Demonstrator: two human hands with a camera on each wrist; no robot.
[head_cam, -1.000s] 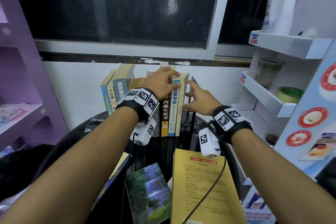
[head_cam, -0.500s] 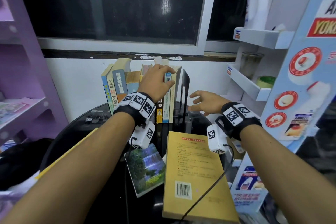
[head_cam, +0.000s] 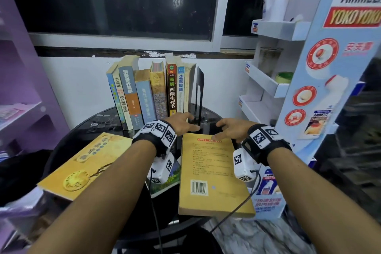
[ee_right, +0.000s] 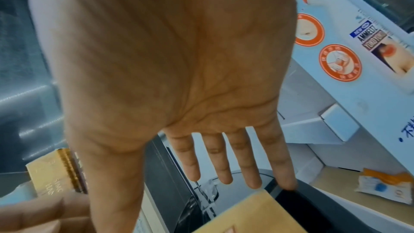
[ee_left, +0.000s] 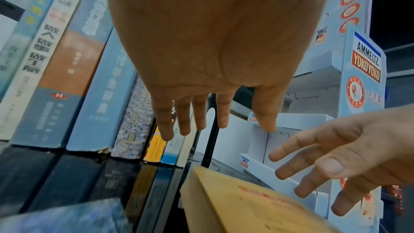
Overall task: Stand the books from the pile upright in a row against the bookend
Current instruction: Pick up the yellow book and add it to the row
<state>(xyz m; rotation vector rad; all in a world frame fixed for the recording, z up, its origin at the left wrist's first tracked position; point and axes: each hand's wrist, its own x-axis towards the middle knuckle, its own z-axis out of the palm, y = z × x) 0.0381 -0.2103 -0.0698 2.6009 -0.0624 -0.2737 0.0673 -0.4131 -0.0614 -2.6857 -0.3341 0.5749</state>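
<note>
Lying flat, yellow book [head_cam: 212,171] beneath spread fingers [ee_left: 291,151].

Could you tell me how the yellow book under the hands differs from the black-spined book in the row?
The yellow book lies flat on the round table, back cover and barcode up; the black-spined book stands upright in the row, close to the black bookend. The yellow book shows a broad cover face; the black-spined book shows only its narrow spine. Both carry printed Chinese text.

Round black table [head_cam: 68,142]: upright book row [head_cam: 148,93], black bookend [head_cam: 199,90], flat yellow book [head_cam: 212,173].
</note>
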